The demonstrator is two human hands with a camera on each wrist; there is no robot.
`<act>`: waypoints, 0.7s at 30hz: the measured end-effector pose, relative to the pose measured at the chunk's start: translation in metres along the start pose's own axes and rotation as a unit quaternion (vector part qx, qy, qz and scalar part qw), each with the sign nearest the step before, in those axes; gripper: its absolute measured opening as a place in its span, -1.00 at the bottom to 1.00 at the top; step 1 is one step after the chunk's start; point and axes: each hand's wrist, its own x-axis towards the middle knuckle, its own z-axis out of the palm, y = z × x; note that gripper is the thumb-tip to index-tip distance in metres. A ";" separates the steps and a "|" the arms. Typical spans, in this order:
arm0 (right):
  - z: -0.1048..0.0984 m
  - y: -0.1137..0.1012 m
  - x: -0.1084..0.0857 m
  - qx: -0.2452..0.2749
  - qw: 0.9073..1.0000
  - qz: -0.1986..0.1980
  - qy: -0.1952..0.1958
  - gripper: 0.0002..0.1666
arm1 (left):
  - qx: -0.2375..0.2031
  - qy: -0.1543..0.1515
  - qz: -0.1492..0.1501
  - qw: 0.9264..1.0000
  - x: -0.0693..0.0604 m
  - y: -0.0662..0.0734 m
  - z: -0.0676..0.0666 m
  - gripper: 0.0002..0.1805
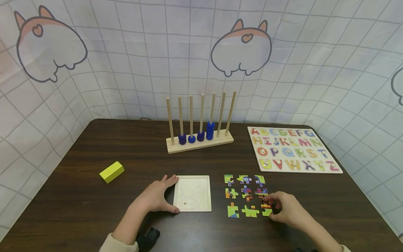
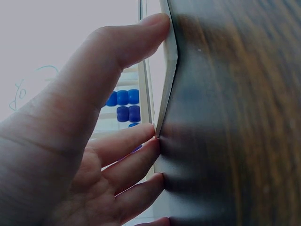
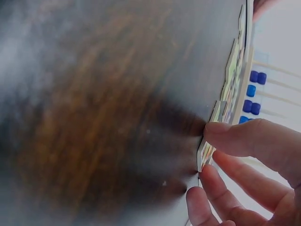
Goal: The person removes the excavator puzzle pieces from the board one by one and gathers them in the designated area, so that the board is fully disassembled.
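Note:
A square cream puzzle tray [image 1: 192, 192] lies on the table, bare inside its raised rim. My left hand [image 1: 155, 196] spans its left side, thumb at the near corner and fingers at the far corner; in the left wrist view the thumb [image 2: 141, 40] touches the tray edge [image 2: 168, 80]. Several green and purple jigsaw pieces [image 1: 246, 192] lie spread in rows to the right of the tray. At the near right corner of these rows, my right hand [image 1: 289, 210] pinches a jigsaw piece [image 1: 266, 211] between thumb and fingers, partly hiding it.
Behind stands a wooden peg abacus [image 1: 200, 142] with blue beads on some of its rods. An alphabet board [image 1: 297, 149] lies at the back right. A yellow block [image 1: 112, 172] rests on the left of the dark wooden table [image 1: 63, 199]. A patterned cloth [image 1: 151, 63] hangs behind.

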 end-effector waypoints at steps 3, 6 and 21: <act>0.000 0.000 0.001 0.003 1.000 0.008 0.000 -0.56 | -0.001 -0.001 -0.001 1.000 0.000 0.000 0.000 0.05; 0.001 -0.001 0.002 0.005 1.000 0.014 0.001 -0.56 | -0.002 -0.002 -0.003 1.000 0.000 0.000 -0.001 0.05; 0.001 -0.003 0.001 -0.011 1.000 -0.006 0.026 -0.55 | 0.002 -0.004 -0.014 1.000 0.003 -0.003 -0.001 0.07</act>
